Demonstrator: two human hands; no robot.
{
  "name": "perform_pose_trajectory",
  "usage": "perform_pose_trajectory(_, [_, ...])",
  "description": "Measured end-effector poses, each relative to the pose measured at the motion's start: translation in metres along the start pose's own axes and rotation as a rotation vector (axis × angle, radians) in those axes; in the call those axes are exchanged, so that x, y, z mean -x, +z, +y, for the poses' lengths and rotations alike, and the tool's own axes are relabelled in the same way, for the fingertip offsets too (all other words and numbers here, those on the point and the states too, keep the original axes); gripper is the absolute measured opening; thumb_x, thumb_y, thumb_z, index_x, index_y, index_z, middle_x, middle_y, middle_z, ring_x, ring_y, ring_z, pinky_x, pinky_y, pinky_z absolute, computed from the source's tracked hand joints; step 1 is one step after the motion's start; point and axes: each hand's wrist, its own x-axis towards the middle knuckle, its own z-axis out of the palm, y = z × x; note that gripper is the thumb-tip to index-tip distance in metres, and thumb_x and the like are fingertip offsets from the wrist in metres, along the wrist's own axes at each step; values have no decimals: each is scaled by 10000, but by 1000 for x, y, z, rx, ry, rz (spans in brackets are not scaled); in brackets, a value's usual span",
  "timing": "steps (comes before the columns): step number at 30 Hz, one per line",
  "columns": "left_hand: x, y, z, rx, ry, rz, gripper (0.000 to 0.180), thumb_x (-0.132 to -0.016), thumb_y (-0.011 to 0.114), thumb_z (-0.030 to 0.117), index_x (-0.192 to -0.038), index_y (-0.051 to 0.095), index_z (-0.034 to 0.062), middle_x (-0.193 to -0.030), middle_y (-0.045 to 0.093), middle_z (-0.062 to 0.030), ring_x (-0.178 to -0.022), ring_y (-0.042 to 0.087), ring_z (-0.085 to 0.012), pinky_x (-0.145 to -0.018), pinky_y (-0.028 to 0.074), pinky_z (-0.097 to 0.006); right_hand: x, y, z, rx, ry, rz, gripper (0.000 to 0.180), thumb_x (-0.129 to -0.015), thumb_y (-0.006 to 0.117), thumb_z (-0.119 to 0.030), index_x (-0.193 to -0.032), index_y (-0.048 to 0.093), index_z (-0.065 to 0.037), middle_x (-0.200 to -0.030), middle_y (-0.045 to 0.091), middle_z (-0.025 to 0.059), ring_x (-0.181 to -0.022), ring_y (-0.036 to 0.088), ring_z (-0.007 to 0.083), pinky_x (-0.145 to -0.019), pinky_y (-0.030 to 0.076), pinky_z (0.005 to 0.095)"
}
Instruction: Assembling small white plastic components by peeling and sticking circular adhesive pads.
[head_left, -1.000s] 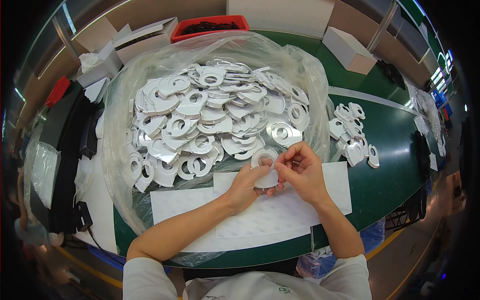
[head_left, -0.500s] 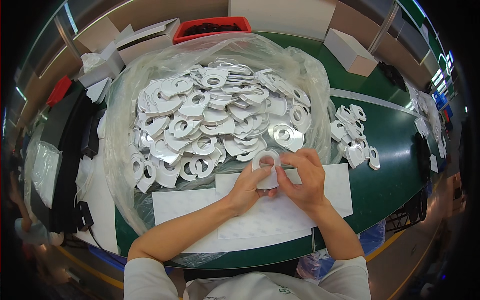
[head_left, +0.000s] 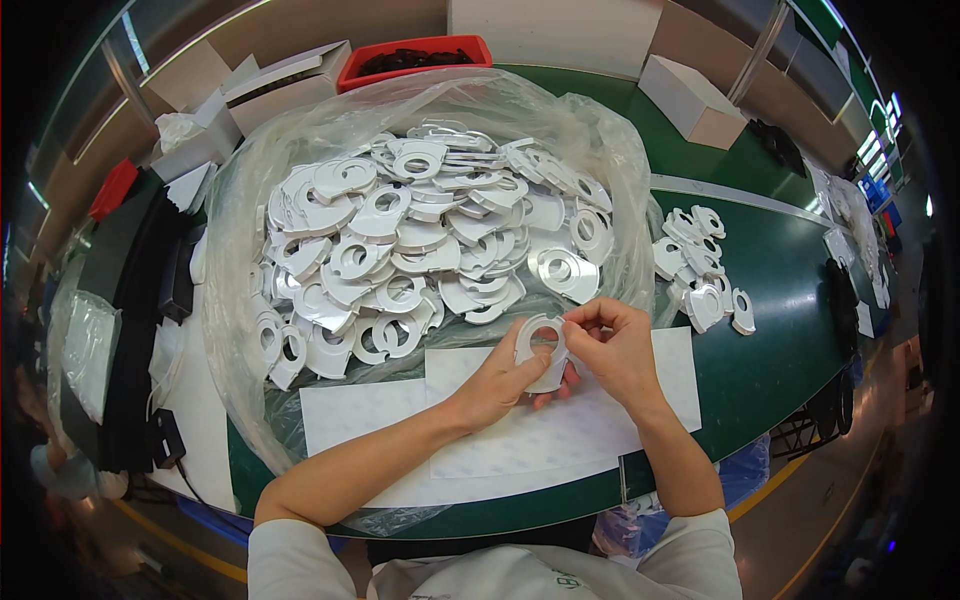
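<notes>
Over the white sheets my left hand holds a white plastic part with a round hole, its thumb lying across the front and its fingers behind. My right hand has its fingers curled and pinches at the part's upper right rim; whether something small sits between those fingertips is too fine to see. Just beyond both hands a large heap of similar white ring-ended parts fills an opened clear plastic bag. A smaller group of such parts lies on the green table to the right.
Two white sheets overlap along the front of the green table. At the back stand a red bin of dark pieces and a white box. A small black device with a cable is at the left.
The part has turned a little and shifted slightly right in my left hand. My right fingers have curled in closer against its upper right rim. The whole view has drifted slightly.
</notes>
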Motion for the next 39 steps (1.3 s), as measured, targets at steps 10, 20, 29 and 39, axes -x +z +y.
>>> perform_pose_trajectory(10, [-1, 2, 8, -200, -101, -25, 523, -839, 599, 56, -1273, 308, 82, -892, 581, -79, -699, 575, -116, -526, 425, -223, 10, 10, -11, 807, -409, 208, 296, -673, 790, -260, -663, 569, -63, -636, 579, 51, -526, 525, 174, -468, 408, 314])
perform_pose_trajectory(20, [-4, 0, 5, -52, -104, -28, 561, -801, 626, 23, -1266, 313, 55, -942, 598, -121, -768, 628, -170, -538, 456, -242, 4, -16, -7, 425, -90, -91, 175, -778, 703, -126, -865, 656, 18, -714, 628, 86, -610, 569, 133, -561, 460, 271])
perform_pose_trajectory(29, [2, -9, 60, -917, 294, 200, 253, -879, 602, 192, -1034, 538, 3, -860, 603, -65, -899, 585, -202, -685, 473, -332, -23, -76, -2, 107, -212, 446, 106, -872, 633, -110, -896, 647, -8, -793, 628, -9, -709, 539, 58, -665, 434, 196])
perform_pose_trajectory(39, [-1, -49, 34, -1941, 407, 415, 155, -778, 614, 84, -915, 563, 35, -889, 557, -118, -903, 514, -266, -747, 436, -376, -3, -37, -12, 541, -427, 80, 137, -788, 663, -85, -916, 644, -41, -810, 617, 45, -738, 567, 164, -678, 458, 284])
